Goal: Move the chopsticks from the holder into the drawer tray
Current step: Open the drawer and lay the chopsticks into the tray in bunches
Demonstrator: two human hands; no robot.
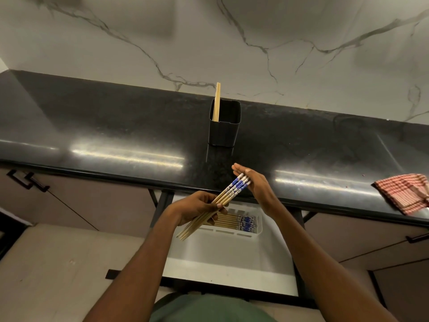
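My left hand (196, 209) grips a bundle of several wooden chopsticks (228, 193) with blue-and-white patterned ends, slanting up to the right above the open drawer. My right hand (256, 184) is held flat and open, its palm pressed against the patterned ends of the bundle. Below the hands, a white tray (234, 235) in the drawer holds several more patterned chopsticks (239, 223) lying side by side. On the black counter stands a black square holder (224, 126) with a pair of plain wooden chopsticks (217, 102) leaning in its left corner.
The white drawer (227, 259) is pulled out under the black counter (116, 126). A red checked cloth (404, 192) lies at the counter's right edge. A marble wall (232, 43) rises behind. Cabinet doors with dark handles (27, 181) flank the drawer.
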